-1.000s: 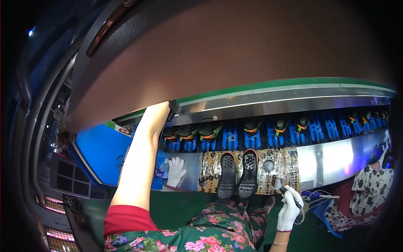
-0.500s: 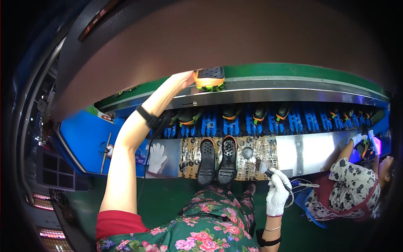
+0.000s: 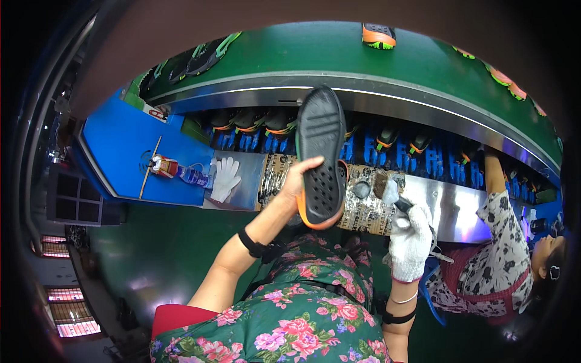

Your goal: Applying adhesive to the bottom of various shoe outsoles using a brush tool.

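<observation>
- I see the green belt (image 3: 290, 51) curving across the top of the frame, with a few shoes on it; one orange-sided shoe (image 3: 379, 37) sits at top centre.
- The steel bench (image 3: 451, 202) crosses the middle, with a patch of taped cardboard (image 3: 363, 222) on it at centre.
- A co-worker (image 3: 478, 272) in a spotted top is at right, one arm stretched up to the blue racks (image 3: 433, 162), which run in a row above the bench.
- A blue table (image 3: 115, 154) fills the left side.
- The sole (image 3: 321, 130), black with an orange edge, is at frame centre, tilted up, grooved end at the top and holes lower down.
- My left hand (image 3: 295, 183), bare, grips its left side, thumb over the face.
- My right hand (image 3: 410, 242), in a white glove, is closed around a brush at centre right.
- A bottle (image 3: 195, 176) and a loose white glove (image 3: 226, 179) are side by side at left of centre.
- The brush (image 3: 391, 192) points up-left over the cardboard; I cannot tell whether its bristles touch.
- A small round dish (image 3: 361, 190) lies just left of them.
</observation>
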Tool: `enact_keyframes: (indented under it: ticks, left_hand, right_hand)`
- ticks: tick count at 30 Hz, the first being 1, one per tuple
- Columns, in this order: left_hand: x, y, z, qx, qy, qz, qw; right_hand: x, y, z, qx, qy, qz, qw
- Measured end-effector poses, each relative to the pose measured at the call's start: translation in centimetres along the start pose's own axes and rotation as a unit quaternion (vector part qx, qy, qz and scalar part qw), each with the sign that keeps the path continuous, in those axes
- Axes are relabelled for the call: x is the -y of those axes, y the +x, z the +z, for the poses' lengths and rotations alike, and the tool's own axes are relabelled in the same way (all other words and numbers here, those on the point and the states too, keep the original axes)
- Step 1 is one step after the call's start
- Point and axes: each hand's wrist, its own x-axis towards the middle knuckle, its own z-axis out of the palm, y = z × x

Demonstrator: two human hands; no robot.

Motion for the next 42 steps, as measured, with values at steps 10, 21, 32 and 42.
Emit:
enact_keyframes:
  ticks: [10, 21, 32, 42]
  left_hand:
    - [9.1, -3.4, 3.0, 0.122, 0.047, 0.0, 0.991]
    - [10.6, -1.6, 8.0, 0.133, -0.075, 0.006, 0.988]
    - [13.9, -1.3, 10.1, 0.104, 0.105, 0.014, 0.989]
    - [14.6, -0.3, 9.3, 0.156, 0.038, 0.028, 0.987]
  right_hand:
    - [1.0, -0.6, 5.8, 0.138, -0.25, -0.099, 0.953]
    - [3.8, 1.5, 5.3, 0.188, -0.488, -0.307, 0.795]
    - [5.4, 2.3, 5.0, 0.275, -0.586, -0.377, 0.662]
    - [5.9, 2.6, 4.1, 0.316, -0.593, -0.392, 0.629]
